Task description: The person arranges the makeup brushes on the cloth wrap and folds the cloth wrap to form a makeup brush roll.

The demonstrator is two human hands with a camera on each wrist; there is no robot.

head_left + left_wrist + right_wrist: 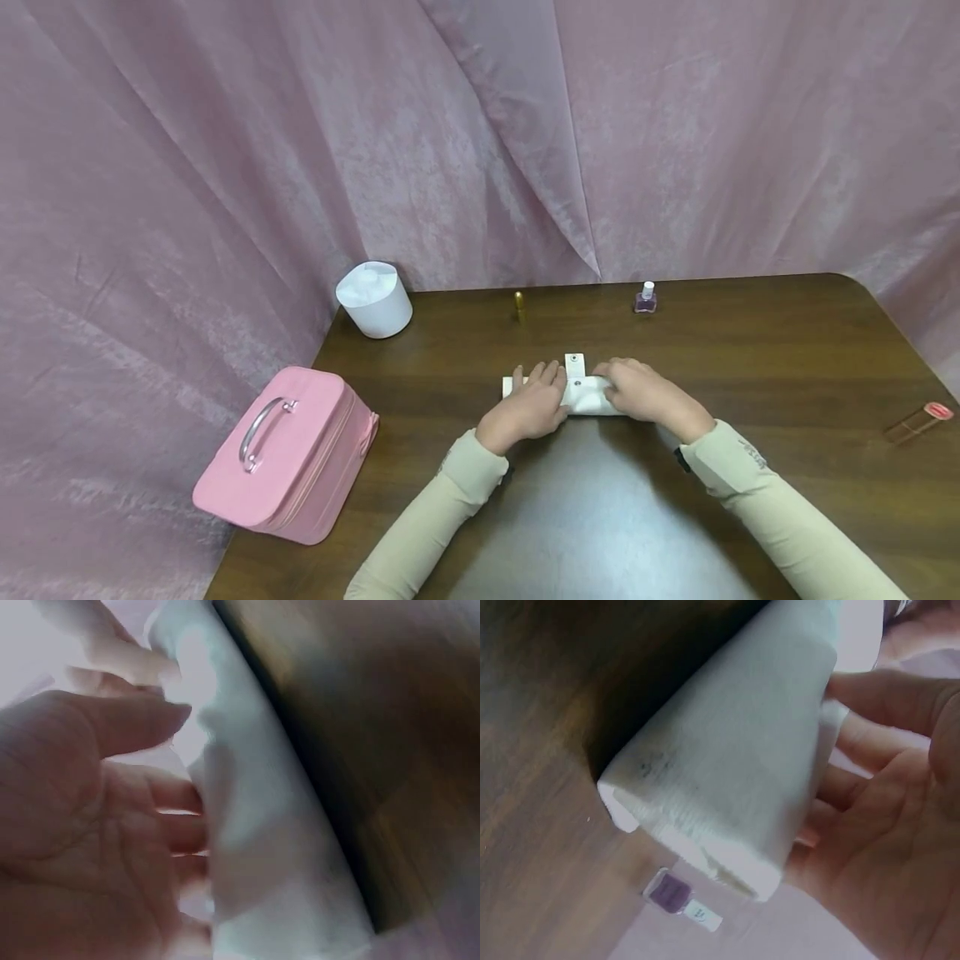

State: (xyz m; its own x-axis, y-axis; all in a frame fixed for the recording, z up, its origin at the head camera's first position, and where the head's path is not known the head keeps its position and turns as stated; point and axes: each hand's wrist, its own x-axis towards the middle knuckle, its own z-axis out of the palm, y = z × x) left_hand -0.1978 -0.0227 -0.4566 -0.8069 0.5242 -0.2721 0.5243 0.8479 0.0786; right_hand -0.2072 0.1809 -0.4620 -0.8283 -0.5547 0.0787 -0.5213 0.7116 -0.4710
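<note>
A white folded pouch (pixel 588 400) lies across the middle of the table. Its short snap strap (pixel 574 364) sticks out at the far side with a metal stud showing. My left hand (pixel 531 406) rests on the pouch's left part, its fingers stretched out over the top. On the right part, my right hand (pixel 641 392) grips with bent fingers over the far edge and the thumb close to the top. In the right wrist view, the end of the pouch (pixel 735 735) shows folded layers and a small dark smudge. Both palms face the pouch in the wrist views.
Purple nail polish (pixel 646 302) and a small gold tube (pixel 519 305) stand toward the back edge. A white tissue roll (pixel 375 300) is at the back left. The pink vanity case (pixel 285 454) sits left, and a brown tube with a pink end (pixel 918 423) right.
</note>
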